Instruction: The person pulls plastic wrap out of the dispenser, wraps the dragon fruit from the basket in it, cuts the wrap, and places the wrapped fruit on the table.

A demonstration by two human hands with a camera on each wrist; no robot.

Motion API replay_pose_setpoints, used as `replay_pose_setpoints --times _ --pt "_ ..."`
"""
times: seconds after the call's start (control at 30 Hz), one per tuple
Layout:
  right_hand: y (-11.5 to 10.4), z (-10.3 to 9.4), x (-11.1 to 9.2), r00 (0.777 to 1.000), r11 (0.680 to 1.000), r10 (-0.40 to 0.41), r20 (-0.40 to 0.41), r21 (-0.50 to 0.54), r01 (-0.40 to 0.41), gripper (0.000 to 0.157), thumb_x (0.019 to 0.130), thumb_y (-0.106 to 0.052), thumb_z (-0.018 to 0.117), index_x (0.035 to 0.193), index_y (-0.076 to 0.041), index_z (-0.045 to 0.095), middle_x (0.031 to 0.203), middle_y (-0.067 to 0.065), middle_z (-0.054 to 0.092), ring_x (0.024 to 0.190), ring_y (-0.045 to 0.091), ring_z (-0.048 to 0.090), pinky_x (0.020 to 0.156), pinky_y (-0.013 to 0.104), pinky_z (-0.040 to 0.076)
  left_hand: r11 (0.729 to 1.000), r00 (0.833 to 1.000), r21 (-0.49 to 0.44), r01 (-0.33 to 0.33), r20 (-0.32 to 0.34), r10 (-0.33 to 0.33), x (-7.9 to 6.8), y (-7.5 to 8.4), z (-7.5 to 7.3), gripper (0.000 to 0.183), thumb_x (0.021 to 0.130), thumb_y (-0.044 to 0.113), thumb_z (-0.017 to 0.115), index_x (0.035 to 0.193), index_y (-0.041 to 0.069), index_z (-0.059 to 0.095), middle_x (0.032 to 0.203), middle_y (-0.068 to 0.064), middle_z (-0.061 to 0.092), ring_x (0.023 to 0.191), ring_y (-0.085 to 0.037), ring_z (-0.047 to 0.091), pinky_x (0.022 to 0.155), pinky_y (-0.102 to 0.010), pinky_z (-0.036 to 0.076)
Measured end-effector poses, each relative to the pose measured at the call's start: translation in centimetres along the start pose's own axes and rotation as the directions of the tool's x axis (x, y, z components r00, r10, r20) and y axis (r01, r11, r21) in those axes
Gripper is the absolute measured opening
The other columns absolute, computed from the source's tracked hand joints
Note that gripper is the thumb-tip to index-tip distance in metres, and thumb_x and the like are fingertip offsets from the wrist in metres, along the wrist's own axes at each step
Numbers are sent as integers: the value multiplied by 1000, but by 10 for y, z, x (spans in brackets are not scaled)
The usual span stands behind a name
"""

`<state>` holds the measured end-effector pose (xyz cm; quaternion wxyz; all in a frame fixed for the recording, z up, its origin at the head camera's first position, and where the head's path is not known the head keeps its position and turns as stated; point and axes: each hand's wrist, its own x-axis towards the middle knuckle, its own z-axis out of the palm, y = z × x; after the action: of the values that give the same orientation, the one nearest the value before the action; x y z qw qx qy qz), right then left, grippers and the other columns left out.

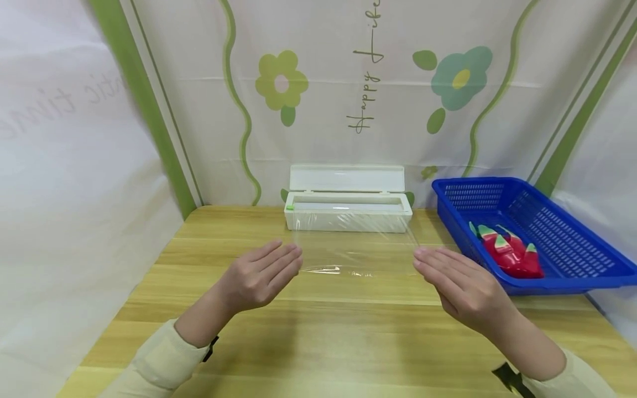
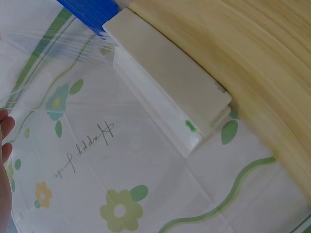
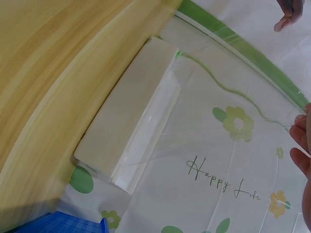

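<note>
A clear sheet of cling film (image 1: pixel 355 251) stretches from a white dispenser box (image 1: pixel 348 223) toward me. Its lid (image 1: pixel 346 178) stands raised at the back, and a small green slider (image 1: pixel 290 208) sits at the box's left end. My left hand (image 1: pixel 261 276) pinches the film's near left corner, fingers pointing inward. At the near right corner, my right hand (image 1: pixel 463 284) pinches it too, holding the sheet taut above the table. Both thumbs are hidden under the fingers in the head view. In the right wrist view, fingertips (image 3: pixel 299 133) appear at the film's edge.
A blue plastic basket (image 1: pixel 562 283) stands at the right, close to my right hand. Inside lie glossy red pieces (image 1: pixel 515 257) with white and green tips. Behind the wooden table (image 1: pixel 343 342) hangs a flower-printed curtain (image 1: pixel 323 138), with more cloth on both sides.
</note>
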<state>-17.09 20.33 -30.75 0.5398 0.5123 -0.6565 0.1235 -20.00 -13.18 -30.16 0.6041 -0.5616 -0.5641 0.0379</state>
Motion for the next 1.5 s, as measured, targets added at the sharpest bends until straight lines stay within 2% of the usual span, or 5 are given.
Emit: replay_pose_setpoints --times 0.4,0.77,0.97,1.2,1.5 --pt "-3 -3 -10 996 998 -24 81 67 19 25 92 -5 41 100 6 63 97 18 63 82 31 62 84 34 43 995 1000 -102 1 26 2 -9 8 1 17 85 -4 48 87 -4 65 85 -15 66 74 -23 64 68 -34 51" --pt "-6 -3 -19 987 995 -27 157 94 12 28 93 -5 38 101 6 62 101 17 62 85 30 61 83 33 43 992 999 -122 -16 38 21 -14 12 2 19 85 -5 46 87 -3 65 85 -14 66 75 -22 64 68 -33 51" --pt "-8 -1 -25 985 993 -33 168 118 13 28 93 -3 37 102 6 61 101 17 62 85 29 61 79 34 46 991 998 -133 -22 56 29 -15 14 3 20 86 -5 45 87 -3 65 84 -12 66 74 -21 64 68 -33 51" --pt "-9 1 -34 969 989 -30 246 151 -8 30 94 -7 36 104 5 61 105 15 61 90 27 60 83 33 44 988 997 -148 -33 64 43 -20 18 3 20 86 -4 46 85 -2 66 82 -12 66 75 -19 64 68 -32 50" --pt "-12 8 -50 952 984 -20 306 173 -35 31 95 -10 35 106 3 61 108 13 60 92 26 59 78 34 47 985 993 -168 -43 99 60 -31 27 7 21 86 -4 45 86 -1 66 83 -10 67 76 -17 64 69 -30 50"
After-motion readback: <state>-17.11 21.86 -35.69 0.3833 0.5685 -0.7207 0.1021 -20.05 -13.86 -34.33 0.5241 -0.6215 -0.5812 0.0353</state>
